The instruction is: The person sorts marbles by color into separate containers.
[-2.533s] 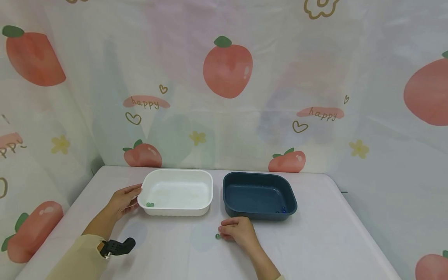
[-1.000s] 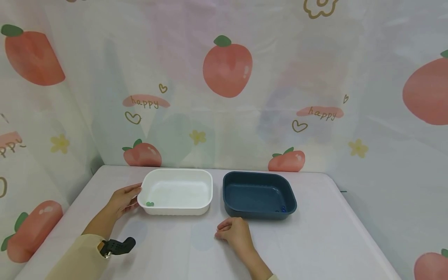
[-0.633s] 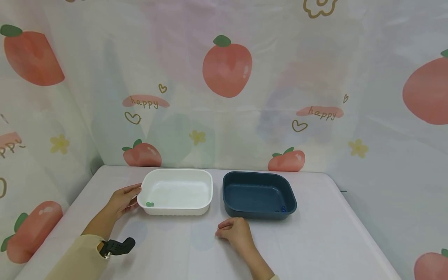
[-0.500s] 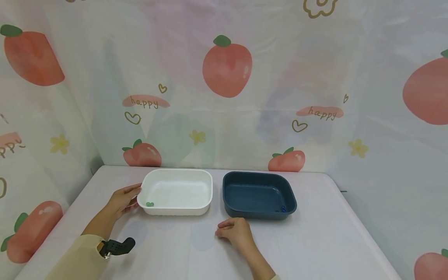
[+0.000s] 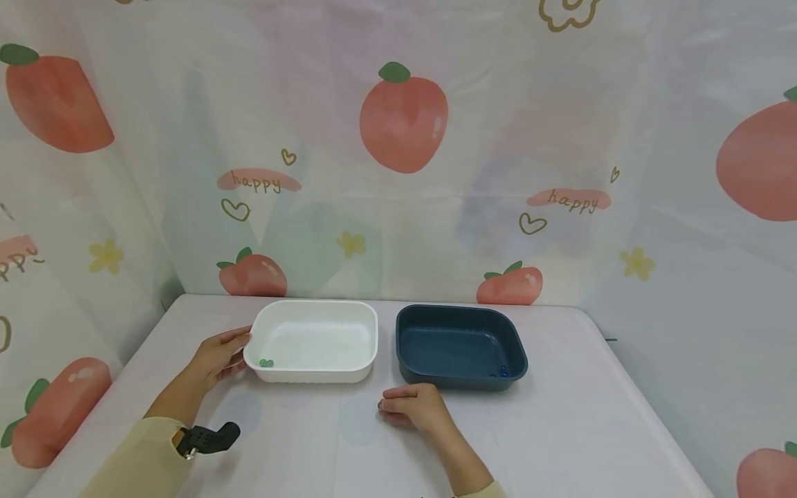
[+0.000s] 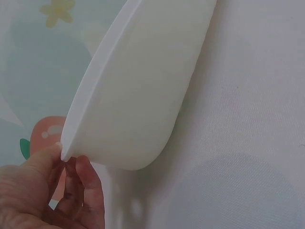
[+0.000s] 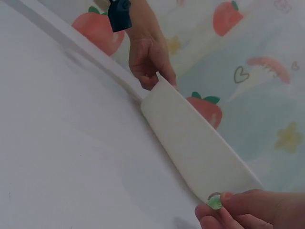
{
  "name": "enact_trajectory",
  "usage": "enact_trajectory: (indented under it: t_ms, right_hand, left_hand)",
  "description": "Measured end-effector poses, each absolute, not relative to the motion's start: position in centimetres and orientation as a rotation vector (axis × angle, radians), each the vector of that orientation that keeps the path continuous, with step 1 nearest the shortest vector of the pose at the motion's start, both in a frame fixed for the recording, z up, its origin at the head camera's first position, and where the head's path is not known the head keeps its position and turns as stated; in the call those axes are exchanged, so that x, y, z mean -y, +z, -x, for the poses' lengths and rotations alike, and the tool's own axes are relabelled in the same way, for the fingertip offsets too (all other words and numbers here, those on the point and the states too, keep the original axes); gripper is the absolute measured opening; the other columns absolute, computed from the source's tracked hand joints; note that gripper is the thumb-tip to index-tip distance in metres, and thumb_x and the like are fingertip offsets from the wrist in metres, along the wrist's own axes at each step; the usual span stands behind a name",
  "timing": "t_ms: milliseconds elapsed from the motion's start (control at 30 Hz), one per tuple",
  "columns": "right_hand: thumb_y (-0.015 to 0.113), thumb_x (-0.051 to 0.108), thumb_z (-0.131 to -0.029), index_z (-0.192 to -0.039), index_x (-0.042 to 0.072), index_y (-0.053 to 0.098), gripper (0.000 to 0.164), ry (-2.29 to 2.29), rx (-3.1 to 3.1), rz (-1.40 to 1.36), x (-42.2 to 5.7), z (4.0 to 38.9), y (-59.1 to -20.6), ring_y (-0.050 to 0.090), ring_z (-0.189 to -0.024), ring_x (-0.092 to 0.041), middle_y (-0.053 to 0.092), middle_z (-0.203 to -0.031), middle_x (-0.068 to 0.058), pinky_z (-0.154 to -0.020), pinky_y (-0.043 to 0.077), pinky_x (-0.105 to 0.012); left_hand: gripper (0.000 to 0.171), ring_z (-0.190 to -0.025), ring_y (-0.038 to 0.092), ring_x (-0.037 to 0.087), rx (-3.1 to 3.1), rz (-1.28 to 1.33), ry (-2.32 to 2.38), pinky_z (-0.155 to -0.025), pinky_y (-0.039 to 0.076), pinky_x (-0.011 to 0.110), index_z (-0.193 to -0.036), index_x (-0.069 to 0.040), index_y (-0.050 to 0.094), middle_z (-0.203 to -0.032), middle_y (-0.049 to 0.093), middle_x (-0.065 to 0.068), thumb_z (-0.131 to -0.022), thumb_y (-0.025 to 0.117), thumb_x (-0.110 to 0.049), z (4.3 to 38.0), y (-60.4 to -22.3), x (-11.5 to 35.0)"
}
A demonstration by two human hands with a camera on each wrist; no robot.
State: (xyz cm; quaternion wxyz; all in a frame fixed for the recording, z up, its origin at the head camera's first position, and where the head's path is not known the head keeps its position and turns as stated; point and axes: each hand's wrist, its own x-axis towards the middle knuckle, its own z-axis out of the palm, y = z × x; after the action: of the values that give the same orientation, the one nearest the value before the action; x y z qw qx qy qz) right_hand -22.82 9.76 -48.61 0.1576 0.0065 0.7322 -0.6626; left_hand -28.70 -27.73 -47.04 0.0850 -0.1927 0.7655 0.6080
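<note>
My left hand pinches the left rim of a white plastic basin, thumb on top and fingers underneath, as the left wrist view shows. Green marbles lie in that basin's front left corner. In front of the gap between the two basins, my right hand pinches a green glass marble between thumb and fingers; it shows clearly in the right wrist view. Just beyond this hand stands a dark blue basin, with a few blue marbles in its front right corner.
Both basins stand side by side near the back edge of a table covered with a white cloth. A printed fruit backdrop rises behind and at the sides. A black strap sticks out from the left wrist.
The green marble that lay on the cloth at my right fingertips is now pinched in them. My right hand has shifted slightly left and away from me. Left hand and basins stay put.
</note>
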Motion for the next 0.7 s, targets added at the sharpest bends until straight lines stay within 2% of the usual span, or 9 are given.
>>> enact_trajectory:
  t_ms: [400,700]
  right_hand:
    - [0.074,0.000,-0.084,-0.112,-0.017,0.065,0.034,-1.930,-2.008,-0.030,-9.0,23.3,-47.8,0.074,-0.081,-0.020,0.074,-0.095,-0.019,-0.074,0.060,-0.030]
    - [0.073,-0.001,-0.084,-0.111,-0.018,0.064,0.033,-1.961,-1.996,-0.021,-8.4,23.7,-47.3,0.074,-0.078,-0.017,0.075,-0.092,-0.018,-0.073,0.060,-0.029]
  left_hand:
    - [0.057,-0.082,0.059,0.011,-2.295,0.575,1.805,-0.071,0.055,0.023,-0.149,-0.007,0.042,-0.137,0.052,0.021,-0.101,0.055,-0.036,28.7,-47.1,27.9]
    - [0.058,-0.086,0.059,0.011,-2.308,0.560,1.785,-0.073,0.055,0.023,-0.149,-0.007,0.041,-0.141,0.048,0.022,-0.101,0.054,-0.037,28.6,-47.1,27.7]
